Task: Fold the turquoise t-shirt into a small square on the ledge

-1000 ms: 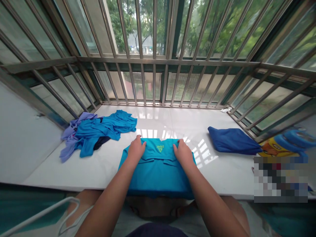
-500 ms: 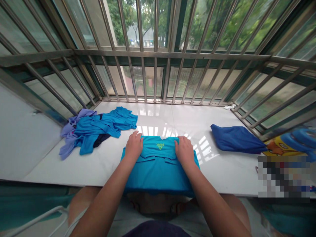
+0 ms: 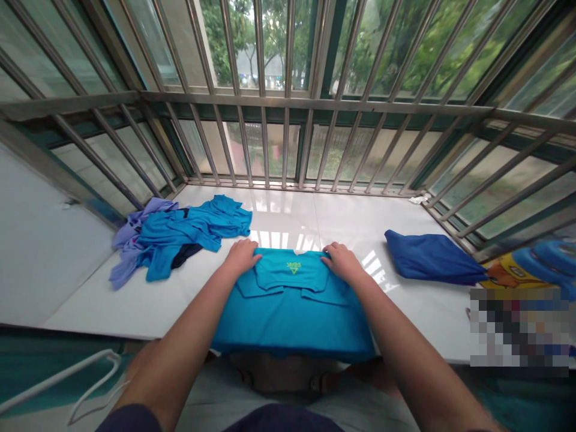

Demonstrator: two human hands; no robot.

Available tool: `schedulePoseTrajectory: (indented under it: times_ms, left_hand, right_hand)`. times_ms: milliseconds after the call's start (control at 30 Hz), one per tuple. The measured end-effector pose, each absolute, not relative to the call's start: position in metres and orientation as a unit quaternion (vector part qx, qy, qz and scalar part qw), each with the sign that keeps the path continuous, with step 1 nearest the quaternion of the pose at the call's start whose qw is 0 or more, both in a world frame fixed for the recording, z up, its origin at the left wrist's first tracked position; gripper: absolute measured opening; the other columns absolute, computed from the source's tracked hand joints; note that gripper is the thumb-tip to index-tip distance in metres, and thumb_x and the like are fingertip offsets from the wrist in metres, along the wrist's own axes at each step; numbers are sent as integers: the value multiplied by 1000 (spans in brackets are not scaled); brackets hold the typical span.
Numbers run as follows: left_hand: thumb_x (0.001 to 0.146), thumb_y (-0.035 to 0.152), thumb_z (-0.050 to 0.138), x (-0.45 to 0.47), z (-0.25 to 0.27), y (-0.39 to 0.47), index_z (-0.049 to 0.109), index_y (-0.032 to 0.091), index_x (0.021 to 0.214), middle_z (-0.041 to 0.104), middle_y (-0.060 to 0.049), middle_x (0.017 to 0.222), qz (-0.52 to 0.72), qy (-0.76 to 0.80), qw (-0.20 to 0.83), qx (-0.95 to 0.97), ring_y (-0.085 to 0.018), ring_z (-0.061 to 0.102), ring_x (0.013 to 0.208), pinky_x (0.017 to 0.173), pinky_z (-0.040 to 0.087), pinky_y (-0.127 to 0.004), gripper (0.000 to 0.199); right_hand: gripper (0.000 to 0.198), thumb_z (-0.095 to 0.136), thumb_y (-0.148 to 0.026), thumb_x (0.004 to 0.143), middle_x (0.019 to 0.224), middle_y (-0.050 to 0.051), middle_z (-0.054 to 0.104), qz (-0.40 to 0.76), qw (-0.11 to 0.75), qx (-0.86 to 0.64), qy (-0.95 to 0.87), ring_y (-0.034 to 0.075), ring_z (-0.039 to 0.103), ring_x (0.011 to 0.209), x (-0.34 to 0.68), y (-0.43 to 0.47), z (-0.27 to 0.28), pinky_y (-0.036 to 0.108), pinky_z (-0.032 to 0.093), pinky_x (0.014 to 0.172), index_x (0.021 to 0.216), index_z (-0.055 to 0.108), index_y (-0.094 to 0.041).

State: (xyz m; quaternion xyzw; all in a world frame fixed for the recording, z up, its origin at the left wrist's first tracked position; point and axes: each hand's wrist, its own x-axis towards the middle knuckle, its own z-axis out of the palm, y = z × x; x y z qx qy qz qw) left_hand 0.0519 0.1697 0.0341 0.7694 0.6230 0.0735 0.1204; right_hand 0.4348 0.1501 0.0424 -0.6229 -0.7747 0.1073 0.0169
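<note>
Head view: a glossy white surface (image 3: pixel 279 219) set inside a bay window, fenced on three sides by steel bars (image 3: pixel 288 108), with green trees behind the glass. Far left on the surface, a loose heap of clothes (image 3: pixel 180 234) in teal, lilac and dark blue. Far right, a folded navy garment (image 3: pixel 432 257), well apart from the middle; past it, at the right edge, a blue and yellow cartoon print (image 3: pixel 526 267) above a blurred patch. Low at the left, a white wire hanger (image 3: pixel 67 378).

Centre, at the near edge of the surface: a teal shirt (image 3: pixel 292 306), laid flat and partly folded, sleeves turned in across the body, a small yellow-green triangle logo just below the collar, near hem drooping over the edge toward the knees.

Left hand (image 3: pixel 242 255) at the far left corner of the shirt, fingers curled over the shoulder fold, palm down on the cloth. Right hand (image 3: pixel 342 261) at the far right corner, mirrored, fingers likewise bent over the fabric's edge. Both hands touching the shirt, set wide with the logo between them, forearms running along either side of the folded body. Whether gripping the cloth or merely pressing it down: cannot tell.
</note>
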Motion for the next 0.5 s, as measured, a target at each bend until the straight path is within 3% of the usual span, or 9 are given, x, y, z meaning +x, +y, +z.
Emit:
schedulePoseTrajectory:
  times_ms: [100, 167, 333, 500]
  left_hand:
    - [82, 30, 82, 35, 45, 198, 81, 22, 91, 81, -12, 102, 51, 598, 166, 782, -32, 75, 104, 95, 56, -37, 12]
    - [79, 29, 83, 32, 49, 212, 79, 23, 81, 80, -8, 91, 51, 590, 184, 784, -29, 75, 92, 84, 55, -33, 7]
    - [87, 27, 76, 42, 68, 238, 79, 21, 93, 80, -7, 94, 111, 595, 167, 778, -27, 74, 92, 83, 54, -32, 9]
    - [96, 26, 65, 42, 90, 218, 76, 21, 112, 78, -11, 117, 195, 583, 114, 781, -30, 69, 115, 102, 53, -40, 21]
  right_hand:
    - [25, 75, -36, 99, 118, 9, 79, 145, 3, -599, -788, 26, 70, 111, 446, 165, 51, 30, 51, 90, 120, 78, -23]
    - [18, 78, -33, 97, 108, 6, 80, 162, 0, -592, -790, 23, 71, 99, 449, 177, 54, 27, 49, 82, 110, 80, -22]
    - [17, 71, -25, 99, 109, 11, 76, 129, 55, -618, -774, 24, 69, 102, 448, 204, 70, 29, 48, 88, 111, 79, -16]
    - [21, 61, -22, 103, 122, 14, 67, 69, 147, -621, -767, 25, 65, 112, 454, 190, 97, 33, 49, 99, 120, 73, -16]
